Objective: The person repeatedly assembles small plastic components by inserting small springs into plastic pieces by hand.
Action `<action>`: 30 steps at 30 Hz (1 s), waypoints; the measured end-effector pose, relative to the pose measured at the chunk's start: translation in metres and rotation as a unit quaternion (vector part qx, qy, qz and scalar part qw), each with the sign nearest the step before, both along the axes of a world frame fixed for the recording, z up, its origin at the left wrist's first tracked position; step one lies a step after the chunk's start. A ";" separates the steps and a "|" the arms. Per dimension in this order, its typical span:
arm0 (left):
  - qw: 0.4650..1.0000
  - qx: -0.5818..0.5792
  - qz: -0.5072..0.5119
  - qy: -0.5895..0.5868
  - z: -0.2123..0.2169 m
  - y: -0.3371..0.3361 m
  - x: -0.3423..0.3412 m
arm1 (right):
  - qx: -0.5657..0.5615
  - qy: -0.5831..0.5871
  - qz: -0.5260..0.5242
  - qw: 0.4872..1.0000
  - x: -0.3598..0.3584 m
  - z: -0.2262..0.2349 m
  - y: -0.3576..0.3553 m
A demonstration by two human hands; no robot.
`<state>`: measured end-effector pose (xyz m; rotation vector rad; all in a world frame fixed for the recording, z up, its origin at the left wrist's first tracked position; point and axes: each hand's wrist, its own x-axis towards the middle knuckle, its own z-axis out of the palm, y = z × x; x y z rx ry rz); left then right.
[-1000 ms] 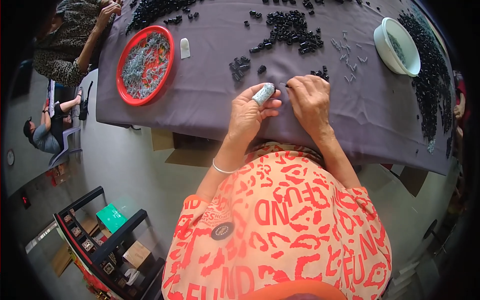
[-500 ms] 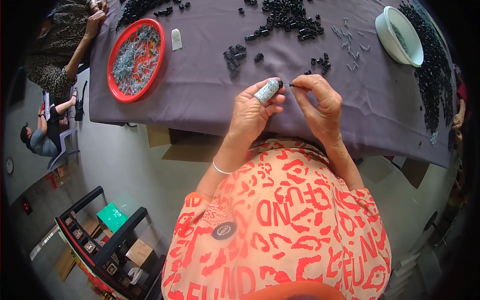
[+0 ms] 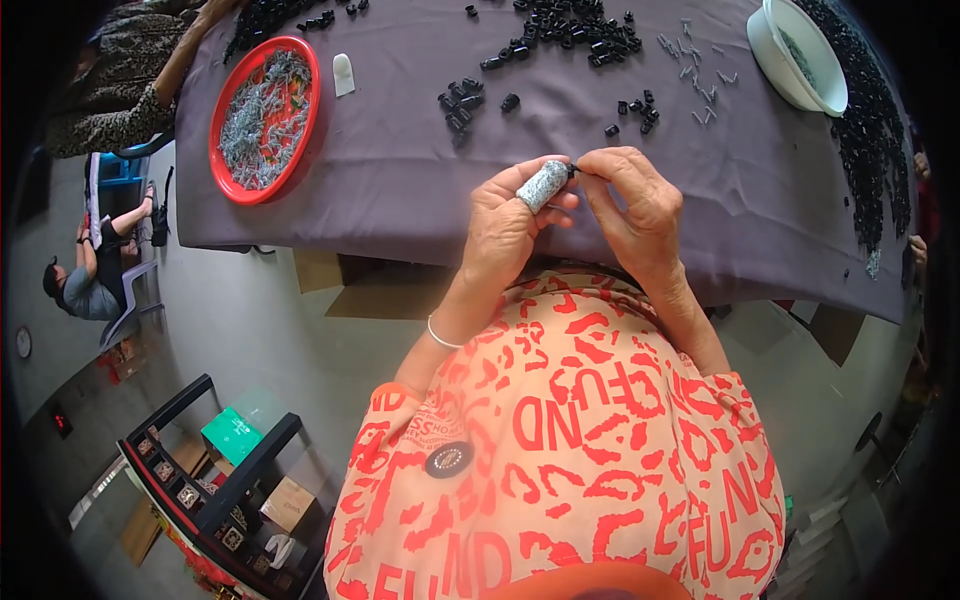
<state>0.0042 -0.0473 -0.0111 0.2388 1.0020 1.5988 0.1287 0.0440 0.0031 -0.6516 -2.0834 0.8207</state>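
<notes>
My left hand [image 3: 505,215] is raised over the near edge of the table, its thumb wearing a speckled grey-white finger cover [image 3: 543,186]. Between its thumb and fingers sits a small black plastic part [image 3: 572,170], mostly hidden. Fingertips of my right hand [image 3: 635,205] are pinched together right against that part; what they hold is too small to make out. Beyond the hands lie a few loose black parts [image 3: 460,108] on the left and a second small group of black parts [image 3: 640,110] on the right.
A purple-grey cloth [image 3: 390,180] covers the table. At left stands a red tray [image 3: 222,165] of small clear pieces, beside a white finger cover [image 3: 343,75]. Black parts [image 3: 580,30] are heaped at the back; a white bowl [image 3: 770,75] and another black pile [image 3: 870,150] stand right.
My right fingertips have moved left and now meet the black part in my left hand, closing the small gap between them. The co-worker's hand at the upper left has shifted away.
</notes>
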 end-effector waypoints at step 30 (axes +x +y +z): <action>0.985 -0.017 -0.036 0.165 0.007 0.001 0.001 | -0.382 0.078 0.072 0.918 0.016 -0.014 -0.001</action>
